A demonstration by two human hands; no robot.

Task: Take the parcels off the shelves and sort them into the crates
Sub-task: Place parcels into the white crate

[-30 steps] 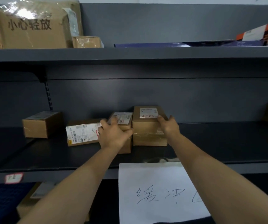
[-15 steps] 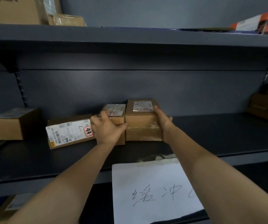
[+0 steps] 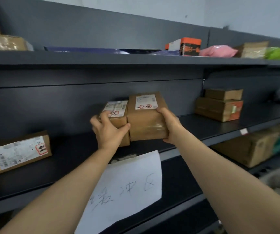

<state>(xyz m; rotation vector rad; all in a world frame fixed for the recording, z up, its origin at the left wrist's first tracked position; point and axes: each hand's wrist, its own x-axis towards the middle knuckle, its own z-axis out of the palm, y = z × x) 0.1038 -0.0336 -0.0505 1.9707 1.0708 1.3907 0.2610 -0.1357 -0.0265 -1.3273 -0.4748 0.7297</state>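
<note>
1. The left hand (image 3: 109, 130) grips the small parcel (image 3: 119, 119). Its fingers curl over the top and left side, and its thumb lies across the front.
2. The right hand (image 3: 169, 127) grips the big parcel (image 3: 146, 122). It wraps round the right side, with the thumb on the top edge.
3. The two parcels are pressed side by side, touching, with the small one on the left.
4. Both are low over the middle shelf (image 3: 68, 159), near its back wall. I cannot tell if they rest on it.
5. Each parcel has its long side going from front to back, away from the person. Each has a white label on top, facing up, with a red mark on it.
6. A white paper sign (image 3: 127, 183) with handwriting hangs from the front edge of this shelf, below the hands.
7. Well off to the left, a brown parcel with a big label (image 3: 17, 152) lies on the same shelf.
8. To the right, two stacked brown boxes (image 3: 218, 107) sit against the back.
9. The shelves are dark grey metal, and the wall above is pale.
10. The top shelf (image 3: 102, 58) holds an orange box (image 3: 186, 46), a pink bag (image 3: 217, 51) and a green bag (image 3: 278, 54).
11. A large brown box (image 3: 247, 149) sits on the shelf below, to the right.
</note>
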